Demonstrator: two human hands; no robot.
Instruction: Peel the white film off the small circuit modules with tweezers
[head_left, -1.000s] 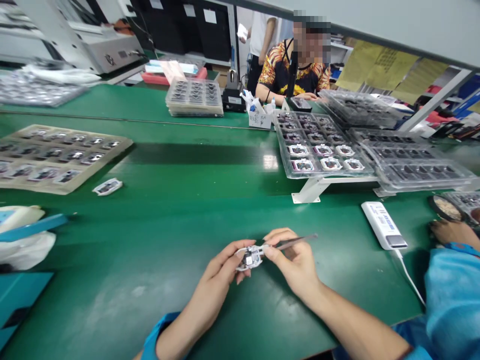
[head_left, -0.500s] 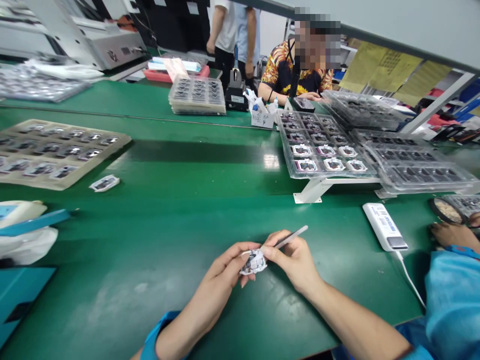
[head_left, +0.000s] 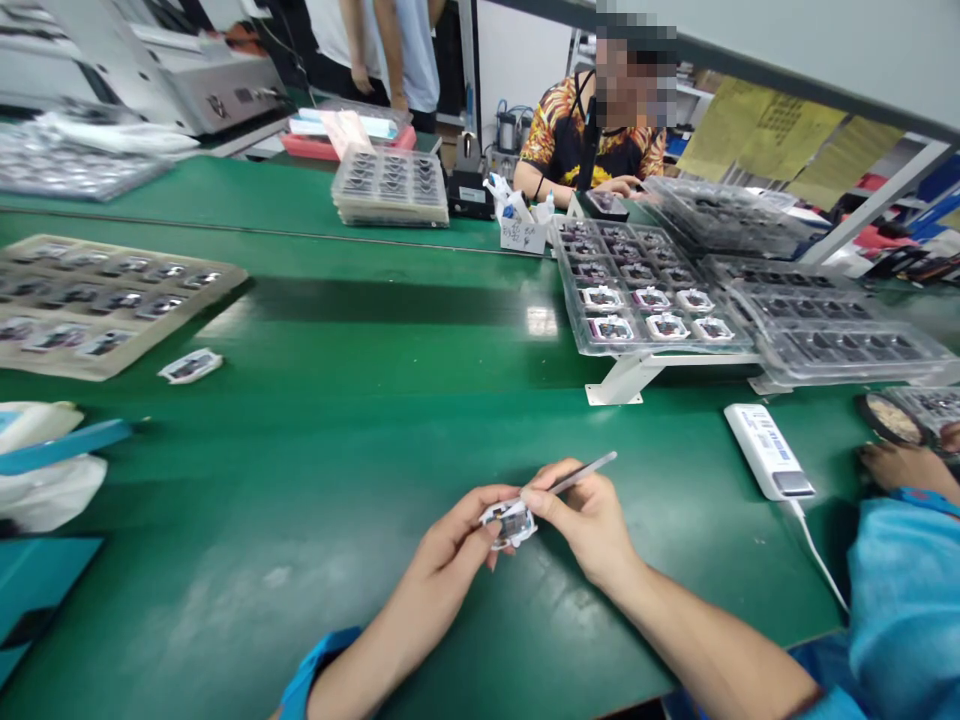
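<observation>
My left hand pinches a small white module with a circuit board just above the green table. My right hand grips metal tweezers, their tips at the module's right edge. Both hands are closed around what they hold, near the table's front edge.
Clear trays of similar modules stand on a white bracket at right, a beige tray at left with one loose module beside it. A white power bank with cable lies right. A co-worker's hand rests far right; another person sits behind.
The module has been turned slightly in my left fingers, and the tweezers tilted up from flat to angled. People in the background walked to the left.
</observation>
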